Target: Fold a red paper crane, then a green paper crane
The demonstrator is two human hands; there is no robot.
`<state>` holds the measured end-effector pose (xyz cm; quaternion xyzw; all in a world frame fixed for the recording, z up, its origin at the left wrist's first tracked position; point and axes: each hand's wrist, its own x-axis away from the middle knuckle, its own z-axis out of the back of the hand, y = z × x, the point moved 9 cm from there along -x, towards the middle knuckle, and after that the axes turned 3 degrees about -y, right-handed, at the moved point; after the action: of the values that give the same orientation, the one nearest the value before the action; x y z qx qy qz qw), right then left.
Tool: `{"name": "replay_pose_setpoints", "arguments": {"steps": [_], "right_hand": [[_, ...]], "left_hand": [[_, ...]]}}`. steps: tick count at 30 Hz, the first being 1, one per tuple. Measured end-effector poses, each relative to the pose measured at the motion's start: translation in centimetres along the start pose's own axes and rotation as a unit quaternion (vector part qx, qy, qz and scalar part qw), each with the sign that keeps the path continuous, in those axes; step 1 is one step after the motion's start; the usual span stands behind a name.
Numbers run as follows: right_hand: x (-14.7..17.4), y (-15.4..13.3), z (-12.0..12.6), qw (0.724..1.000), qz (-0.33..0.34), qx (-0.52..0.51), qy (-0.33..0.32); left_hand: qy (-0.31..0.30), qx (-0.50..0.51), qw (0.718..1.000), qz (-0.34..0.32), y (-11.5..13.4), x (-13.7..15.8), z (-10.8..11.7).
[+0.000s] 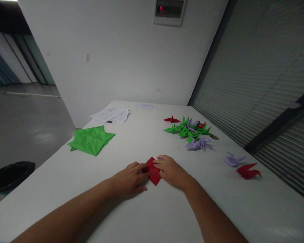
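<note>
- red paper [154, 171]: a small folded piece, lying corner-up as a diamond on the white table [116, 216], between the two hands.
- left hand [131, 178]: palm down at the paper's left edge, fingers loosely bent and touching it; whether they pinch it cannot be told.
- right hand [172, 171]: fingers laid over the paper's right edge, lightly curled; whether they grip or only press cannot be told.
- green paper [92, 139]: creased, star-like in outline, on the table's left side.
- pile of folded birds [190, 130]: mostly green, with purple and red among them, beyond the right hand.
- single red bird [171, 119]: just behind the pile.
- purple bird [233, 159] and nearer red bird [248, 171]: side by side, at far right.
- printed sheets [110, 115]: overlapping, behind the green paper.
- black-lined bin [11, 175]: on the floor, left of the table.
</note>
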<state>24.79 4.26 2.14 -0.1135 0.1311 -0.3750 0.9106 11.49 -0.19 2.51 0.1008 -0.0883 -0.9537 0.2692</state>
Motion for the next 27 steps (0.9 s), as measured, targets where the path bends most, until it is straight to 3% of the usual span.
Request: {"name": "replay_pose_setpoints", "arguments": {"steps": [6, 12, 20, 24, 27], "right_hand": [[0.0, 0.7, -0.2, 0.999, -0.014, 0.041, -0.002], [-0.2, 0.9, -0.3, 0.998, -0.025, 0.046, 0.03], [-0.6, 1.7, -0.7, 0.997, -0.035, 0.05, 0.045], [-0.6, -0.4, -0.5, 0.999, -0.016, 0.017, 0.036], [-0.5, -3.2, -1.6, 0.999, 0.026, -0.017, -0.039]], "left_hand": [[-0.01, -0.002, 1.0, -0.015, 0.8, -0.4, -0.4], [-0.011, -0.012, 1.0, 0.015, 0.6, -0.3, -0.5], [-0.001, -0.018, 1.0, -0.017, 0.4, -0.3, -1.6], [-0.015, -0.029, 0.999, 0.006, 0.2, -0.3, -2.0], [-0.029, -0.033, 0.999, 0.014, 0.3, -0.4, -2.2]]}}
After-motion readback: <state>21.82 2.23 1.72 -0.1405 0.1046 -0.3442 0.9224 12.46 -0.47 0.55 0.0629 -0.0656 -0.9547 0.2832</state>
